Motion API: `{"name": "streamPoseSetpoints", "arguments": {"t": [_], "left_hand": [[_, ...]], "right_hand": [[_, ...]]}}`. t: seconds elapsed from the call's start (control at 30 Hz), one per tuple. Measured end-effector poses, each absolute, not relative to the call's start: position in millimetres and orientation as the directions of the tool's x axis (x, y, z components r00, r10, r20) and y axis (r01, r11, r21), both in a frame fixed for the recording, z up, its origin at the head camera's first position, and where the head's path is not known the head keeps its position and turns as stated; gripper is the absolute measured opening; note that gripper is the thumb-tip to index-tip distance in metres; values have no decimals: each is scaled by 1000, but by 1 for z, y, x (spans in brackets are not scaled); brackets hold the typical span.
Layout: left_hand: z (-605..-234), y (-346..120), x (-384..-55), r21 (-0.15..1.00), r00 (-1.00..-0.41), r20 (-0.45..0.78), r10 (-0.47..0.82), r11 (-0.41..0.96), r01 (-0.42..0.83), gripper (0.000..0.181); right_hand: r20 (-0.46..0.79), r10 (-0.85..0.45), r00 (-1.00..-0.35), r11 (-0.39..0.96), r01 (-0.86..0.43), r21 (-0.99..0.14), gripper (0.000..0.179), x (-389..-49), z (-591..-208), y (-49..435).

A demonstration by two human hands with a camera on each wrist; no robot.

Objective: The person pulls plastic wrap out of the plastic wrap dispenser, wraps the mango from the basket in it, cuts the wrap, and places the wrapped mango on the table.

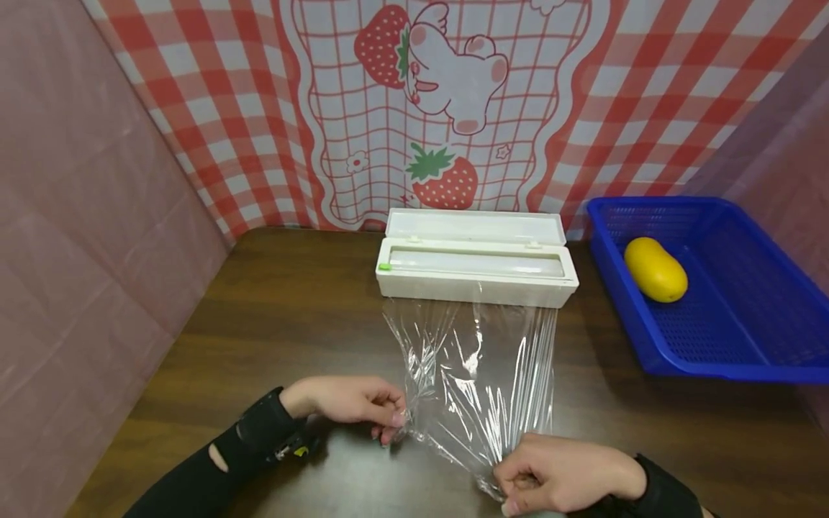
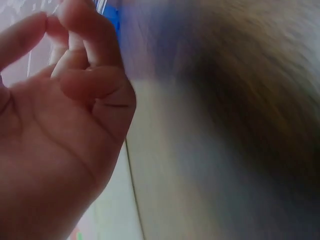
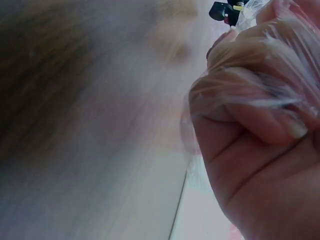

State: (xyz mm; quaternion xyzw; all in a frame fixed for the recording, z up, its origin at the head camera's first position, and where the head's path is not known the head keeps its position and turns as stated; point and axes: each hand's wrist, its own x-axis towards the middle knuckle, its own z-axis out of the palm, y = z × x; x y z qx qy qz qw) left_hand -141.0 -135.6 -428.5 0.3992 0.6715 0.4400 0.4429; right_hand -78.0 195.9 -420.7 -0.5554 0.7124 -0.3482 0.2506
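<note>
A sheet of clear plastic wrap [image 1: 479, 374] runs from the front of a white cling film dispenser [image 1: 476, 288] toward me, creased and shiny. My left hand [image 1: 356, 401] pinches its near left corner between thumb and fingers. At the near right corner, my right hand [image 1: 563, 475] grips the bunched film. The right wrist view has the film [image 3: 270, 70] draped over the curled fingers of that hand. In the left wrist view the palm and bent fingers [image 2: 95, 82] show. The dispenser's lid [image 1: 476, 226] stands open, baring the white roll inside.
A blue plastic basket [image 1: 654, 345] stands at the right with a yellow mango-like fruit [image 1: 655, 270] in it. A green slider [image 1: 385, 267] sits at the dispenser's left end. Checked strawberry cloth [image 1: 246, 108] hangs behind the brown wooden table [image 1: 291, 316].
</note>
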Motion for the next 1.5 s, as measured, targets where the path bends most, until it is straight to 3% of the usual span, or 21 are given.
{"name": "streamPoseSetpoints", "arguments": {"t": [0.2,0.47,0.6,0.77,1.03,1.2,1.4,1.5], "left_hand": [[-423,-158,-134,904,-210,-332,919,374,208,19],[-419,-185,-123,852,-201,-447,872,483,201,17],[-423,-185,-120,847,-230,-450,863,494,196,18],[-426,-180,-115,818,-312,-466,828,538,205,18],[-428,-173,-108,771,-433,-488,758,607,194,19],[-430,-173,-109,793,-427,-497,755,596,130,19],[-429,-176,-113,811,-395,-483,782,569,134,23],[-425,-176,-118,814,-417,-431,800,544,203,24]], "right_hand": [[-11,-961,-278,179,-587,-789,29,-78,-423,198],[-52,-951,-304,235,-604,-761,28,-78,-428,201],[-112,-942,-316,293,-612,-735,25,-78,-430,203],[-176,-926,-334,352,-595,-722,25,-76,-427,206],[-169,-857,-487,467,-596,-653,13,-69,-419,214],[-205,-811,-548,543,-575,-612,14,-67,-400,221],[-75,-864,-499,459,-716,-525,16,-70,-386,229],[-66,-855,-514,482,-742,-465,23,-70,-385,230]]}}
